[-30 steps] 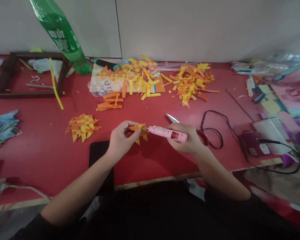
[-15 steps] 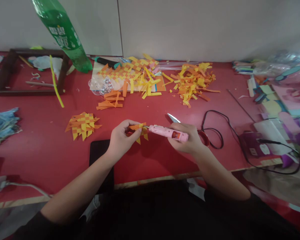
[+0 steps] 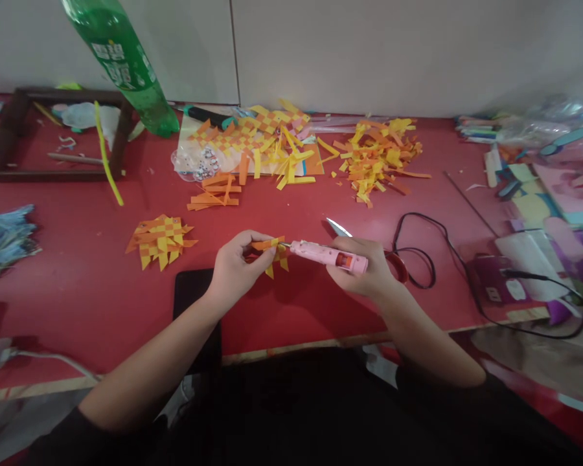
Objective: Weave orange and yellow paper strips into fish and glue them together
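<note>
Between the thumb and fingers of my left hand (image 3: pixel 240 265) is a woven paper fish (image 3: pixel 278 257) in orange and yellow, partly hidden by the hand. My right hand (image 3: pixel 362 266) grips a pink glue gun (image 3: pixel 325 255), its metal nozzle pointing left and meeting the edge of the paper piece. Whether glue is coming out is too small to tell. Scissors (image 3: pixel 339 228) lie partly beneath my right hand, the blade and a red handle showing. Several similar woven paper fish (image 3: pixel 160 241) lie in a pile to the left.
Loose orange and yellow paper strips (image 3: pixel 379 155) are heaped at the back. A green bottle (image 3: pixel 126 71) stands by a dark wooden tray (image 3: pixel 53 175). A black phone (image 3: pixel 194 304) lies below my left forearm. A black cord (image 3: pixel 447 239) curls at right, near crowded craft supplies.
The view has shifted very slightly. Both hands keep the same hold, with the nozzle still at the paper piece.
</note>
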{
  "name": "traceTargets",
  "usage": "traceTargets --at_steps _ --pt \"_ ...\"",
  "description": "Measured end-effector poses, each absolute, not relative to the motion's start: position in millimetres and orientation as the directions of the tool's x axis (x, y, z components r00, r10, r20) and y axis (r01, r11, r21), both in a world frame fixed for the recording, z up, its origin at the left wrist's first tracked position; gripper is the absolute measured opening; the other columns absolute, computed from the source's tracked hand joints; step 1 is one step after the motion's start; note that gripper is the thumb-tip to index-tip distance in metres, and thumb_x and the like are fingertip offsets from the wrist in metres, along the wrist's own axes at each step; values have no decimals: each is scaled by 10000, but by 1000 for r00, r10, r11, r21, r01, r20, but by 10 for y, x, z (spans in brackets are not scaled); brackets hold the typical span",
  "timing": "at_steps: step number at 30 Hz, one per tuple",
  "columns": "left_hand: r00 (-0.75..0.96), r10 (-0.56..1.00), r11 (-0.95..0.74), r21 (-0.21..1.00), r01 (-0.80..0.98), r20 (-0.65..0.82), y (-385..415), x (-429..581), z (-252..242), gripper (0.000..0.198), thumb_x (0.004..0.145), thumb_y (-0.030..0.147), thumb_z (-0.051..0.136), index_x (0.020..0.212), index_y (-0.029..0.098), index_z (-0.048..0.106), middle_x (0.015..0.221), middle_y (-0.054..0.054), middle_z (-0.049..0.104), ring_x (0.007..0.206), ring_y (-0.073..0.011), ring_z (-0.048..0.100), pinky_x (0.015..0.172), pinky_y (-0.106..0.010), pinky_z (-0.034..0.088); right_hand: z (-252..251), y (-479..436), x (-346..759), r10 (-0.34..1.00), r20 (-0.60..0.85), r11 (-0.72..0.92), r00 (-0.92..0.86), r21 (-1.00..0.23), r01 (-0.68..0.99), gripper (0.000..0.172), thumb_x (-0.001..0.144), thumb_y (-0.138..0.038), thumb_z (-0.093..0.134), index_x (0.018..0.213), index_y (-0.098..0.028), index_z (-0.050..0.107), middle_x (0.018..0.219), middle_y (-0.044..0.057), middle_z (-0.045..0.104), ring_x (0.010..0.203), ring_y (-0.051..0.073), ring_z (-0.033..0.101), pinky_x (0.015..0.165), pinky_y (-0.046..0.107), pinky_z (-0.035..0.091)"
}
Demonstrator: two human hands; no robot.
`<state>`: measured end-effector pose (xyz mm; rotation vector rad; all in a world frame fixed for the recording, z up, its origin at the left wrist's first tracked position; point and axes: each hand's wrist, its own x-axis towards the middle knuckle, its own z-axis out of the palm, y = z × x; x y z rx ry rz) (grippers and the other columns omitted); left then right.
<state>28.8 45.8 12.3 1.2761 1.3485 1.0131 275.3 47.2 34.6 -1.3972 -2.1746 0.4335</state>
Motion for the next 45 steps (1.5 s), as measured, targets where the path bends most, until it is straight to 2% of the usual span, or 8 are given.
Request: traceTargets --at_steps 15,26,30,33,35,36,40,45 --pt "43 993 103 977 187 -113 463 275 118 143 824 301 721 910 191 691 849 -43 751 751 -155 704 644 -237 541 362 474 2739 901 257 434 -350 -506 746 223 747 -137 547 645 -239 377 557 -33 448 497 119 446 511 278 356" --pt "50 994 83 977 196 -94 468 275 113 131 797 284 729 881 190 693 851 -35 744 759 -145 695 673 -230 537 359 453 2734 904 250 426 -348 -437 792 113 759 -179 555 672 -221 497 599 -4 569 528 129 526 528 258 387" --pt "76 993 73 981 178 -88 465 298 122 123 780 286 742 819 188 678 771 -10 710 696 -122 666 635 -207 527 338 527 2911 935 232 342 -268 -386 857 42 788 -208 559 777 -213 598 635 24 624 542 159 559 532 275 386" --pt "93 991 84 984 160 -100 456 306 133 132 788 300 737 822 189 674 760 -4 702 658 -111 653 598 -195 526 301 715 3265 973 162 205 -166 -258 944 101 805 -240 569 869 -213 642 658 53 653 555 191 574 534 297 376" --pt "101 989 92 984 151 -108 455 301 131 138 790 302 737 834 188 672 774 -7 704 663 -112 658 593 -194 532 269 886 3554 978 116 189 -175 -130 973 268 788 -254 583 1042 -202 652 797 92 706 634 229 614 563 318 393" --pt "104 988 95 985 147 -111 457 297 127 140 791 301 737 840 187 672 782 -9 705 672 -115 663 595 -194 536 254 974 3691 973 94 219 -209 -122 968 331 775 -242 590 1095 -183 648 888 121 718 714 255 637 605 338 420" --pt "98 988 106 986 131 -119 474 284 103 146 794 294 731 859 180 666 794 -17 702 692 -120 673 598 -193 539 242 1219 4035 950 60 313 -308 -135 940 374 683 -161 608 1047 -197 687 939 123 704 877 312 638 776 454 493" --pt "90 987 122 986 114 -132 498 281 100 148 797 292 723 853 175 653 762 -10 680 636 -103 646 547 -181 516 257 1079 3750 913 262 369 -313 -201 908 334 810 -129 514 1109 -199 647 1018 143 667 1020 334 596 934 580 457"
